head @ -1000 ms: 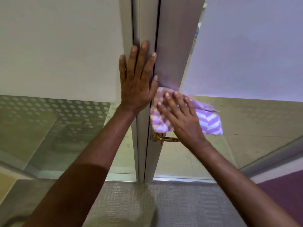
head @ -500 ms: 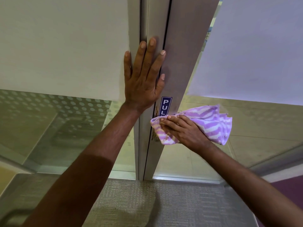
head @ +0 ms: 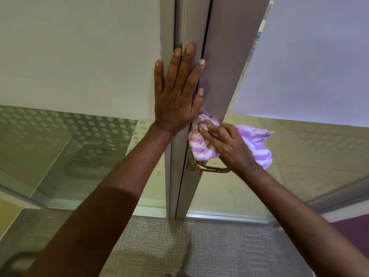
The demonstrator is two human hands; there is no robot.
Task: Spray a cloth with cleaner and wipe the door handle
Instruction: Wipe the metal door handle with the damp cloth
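The right hand (head: 231, 148) has its fingers (head: 207, 134) curled and clenched on a purple-and-white striped cloth (head: 201, 146), pressing the bunched part against the grey door frame (head: 223, 76). The rest of the cloth spills out past the back of that hand toward the right. Just below the fingers and the cloth, a brass door handle (head: 211, 168) sticks out from the frame, uncovered, with the wrist passing over its far end. Just above and to the left of those fingers, the left hand (head: 177, 96) lies flat with its fingers (head: 187, 62) spread and released, holding nothing, palm against the seam where the door frame meets the pale post (head: 179, 27). Beyond both hands are frosted glass panels (head: 79, 56), and grey carpet (head: 199, 246) lies below.
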